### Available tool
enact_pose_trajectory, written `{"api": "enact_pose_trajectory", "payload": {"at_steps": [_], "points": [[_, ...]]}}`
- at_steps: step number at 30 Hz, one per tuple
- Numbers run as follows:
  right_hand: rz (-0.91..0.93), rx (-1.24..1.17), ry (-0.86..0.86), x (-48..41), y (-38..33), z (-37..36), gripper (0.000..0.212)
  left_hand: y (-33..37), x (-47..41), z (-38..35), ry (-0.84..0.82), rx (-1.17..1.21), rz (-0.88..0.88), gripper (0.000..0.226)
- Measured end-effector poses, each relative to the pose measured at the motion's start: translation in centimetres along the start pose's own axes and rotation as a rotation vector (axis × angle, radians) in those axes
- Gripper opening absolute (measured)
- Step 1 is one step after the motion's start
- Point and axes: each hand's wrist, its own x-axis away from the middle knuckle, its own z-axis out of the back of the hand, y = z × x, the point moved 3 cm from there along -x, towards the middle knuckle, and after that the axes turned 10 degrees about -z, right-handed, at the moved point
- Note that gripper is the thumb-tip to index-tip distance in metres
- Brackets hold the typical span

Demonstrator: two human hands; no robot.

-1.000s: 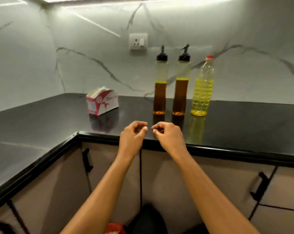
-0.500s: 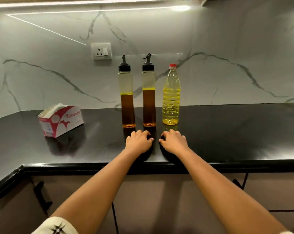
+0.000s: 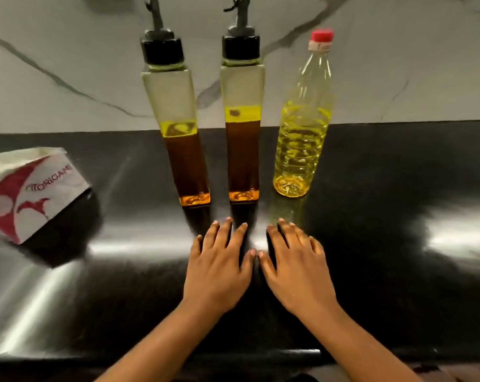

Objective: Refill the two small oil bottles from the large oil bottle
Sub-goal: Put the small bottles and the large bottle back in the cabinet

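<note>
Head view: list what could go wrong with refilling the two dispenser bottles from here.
1. The left tall clear square bottle with a black pourer cap and the matching right bottle are narrow and stand close together; lifting one could topple the other.
2. No funnel is in view, so pouring from the ribbed clear plastic bottle with a red cap may spill onto the glossy black counter.

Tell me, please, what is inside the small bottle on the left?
The left small bottle holds oil to about halfway, brown-looking below and yellow at the surface; above that it looks empty. The black cap covers the neck, so nothing shows there.
</note>
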Motion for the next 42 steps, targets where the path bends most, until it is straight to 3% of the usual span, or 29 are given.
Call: {"api": "enact_pose_trajectory", "payload": {"at_steps": [11, 19, 23, 25, 29, 32, 35, 37, 40, 42], "points": [[-0.094, 0.038, -0.310, -0.3, -0.7, 2.3, 0.059, 0.6, -0.3, 1.9, -0.180, 0.066, 0.077, 0.063], [-0.063, 0.055, -0.307, -0.5, -0.7, 2.8, 0.056, 0.5, -0.5, 2.2, -0.165, 0.097, 0.085, 0.060], [-0.059, -0.014, -0.310, -2.2, -1.1, 5.6, 0.052, 0.4, -1.3, 4.6, -0.186, 0.338, 0.084, 0.052], [-0.053, -0.107, -0.232, -3.4, -1.7, 8.5, 0.051, 1.2, -2.0, 8.3, -0.104, 0.507, 0.048, 0.044], [0.011, -0.400, 0.118, -7.0, -3.3, 17.8, 0.043, 2.6, -4.3, 19.6, 0.376, 0.640, -0.164, 0.029], [0.074, -0.635, 0.324, -10.6, -4.7, 27.0, 0.034, 3.2, -7.6, 28.5, 0.583, 0.970, -0.229, 0.024], [0.106, -0.885, 0.470, -14.4, -5.8, 35.4, 0.029, 4.5, -11.9, 36.5, 0.615, 1.313, -0.287, 0.023], [0.083, -1.050, 0.485, -16.9, -6.3, 39.1, 0.026, 5.7, -15.0, 40.1, 0.526, 1.574, -0.264, 0.023], [-0.070, -1.455, 0.374, -20.5, -6.4, 41.9, 0.027, 8.0, -18.9, 43.3, 0.384, 1.899, -0.104, 0.015], [-0.200, -1.729, 0.270, -22.3, -6.0, 42.5, 0.031, 9.6, -20.7, 44.5, 0.320, 1.983, -0.052, 0.022]]}}
